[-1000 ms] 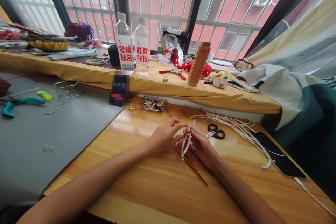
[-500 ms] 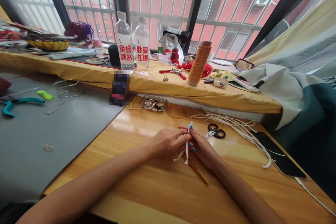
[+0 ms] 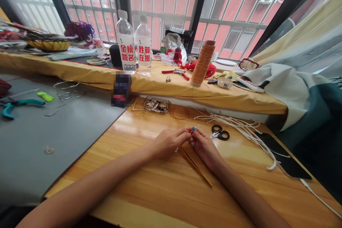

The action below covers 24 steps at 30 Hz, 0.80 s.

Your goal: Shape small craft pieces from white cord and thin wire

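"Pinching what, with your two hands?"

"One white cord (image 3: pixel 197 127), mostly hidden by your fingers. Your left hand (image 3: pixel 167 145) and right hand (image 3: pixel 205 148) meet at the fingertips, both closed narrowly on it. One pale end pokes out just above your right fingertips; another bit shows beneath your left hand."

"What lies nearest on the wooden table (image 3: pixel 149 188)?"

"One pair of gold tweezers (image 3: pixel 197 167), running from near your left fingers back toward you. Just beyond your right hand, one pair of black-handled scissors (image 3: pixel 219 134). Farther right, one dark phone (image 3: pixel 283 164), partly overlapped by a bundle of loose white strands (image 3: pixel 240 130) too tangled to count."

"And farther off?"

"One clear box (image 3: pixel 159 110) of small pieces (image 3: pixel 155 105) at the table's back edge. Behind it, on a yellow-covered ledge (image 3: pixel 160 87), two labelled bottles (image 3: pixel 127 50) and one orange spool (image 3: pixel 202 66) stand well apart, with one pair of red-handled pliers (image 3: pixel 175 73) lying between them. Barred windows (image 3: pixel 162 14) rise behind it all."
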### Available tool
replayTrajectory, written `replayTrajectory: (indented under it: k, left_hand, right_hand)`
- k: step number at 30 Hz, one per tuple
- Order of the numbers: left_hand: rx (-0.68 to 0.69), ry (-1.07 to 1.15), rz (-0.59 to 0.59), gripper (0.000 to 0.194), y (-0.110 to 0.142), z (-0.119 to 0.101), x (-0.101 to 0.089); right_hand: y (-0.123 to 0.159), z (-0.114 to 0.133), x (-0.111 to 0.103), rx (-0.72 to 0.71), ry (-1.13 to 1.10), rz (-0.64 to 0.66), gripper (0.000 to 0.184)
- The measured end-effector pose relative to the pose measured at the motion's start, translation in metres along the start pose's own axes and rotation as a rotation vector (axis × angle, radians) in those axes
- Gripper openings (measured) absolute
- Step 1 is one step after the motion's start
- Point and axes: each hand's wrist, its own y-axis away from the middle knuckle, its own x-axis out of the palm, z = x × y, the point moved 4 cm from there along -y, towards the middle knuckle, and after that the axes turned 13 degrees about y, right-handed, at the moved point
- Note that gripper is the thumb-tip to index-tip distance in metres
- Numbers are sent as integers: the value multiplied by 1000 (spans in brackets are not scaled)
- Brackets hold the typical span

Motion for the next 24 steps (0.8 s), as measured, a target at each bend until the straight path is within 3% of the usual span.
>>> replayTrajectory:
  k: [7,11,15,20,24]
  left_hand:
    - [-72,-20,-107,21,-1,5,-1]
    - [-218,-39,-256,19,-3,16,-7]
    - [-233,-92,-356,24,-4,17,-13]
    - [-118,-199,-231,21,-4,12,-5]
    - [-115,-211,-166,27,-4,13,-1]
  right_hand:
    - [-3,1,-12,-36,-90,-151,13]
    - [-5,4,-18,-52,-116,-210,13]
    - [-4,5,-16,-43,-88,-211,15]
    - [-1,4,-11,-23,-27,-165,18]
    - [-2,4,-11,19,-42,-145,22]
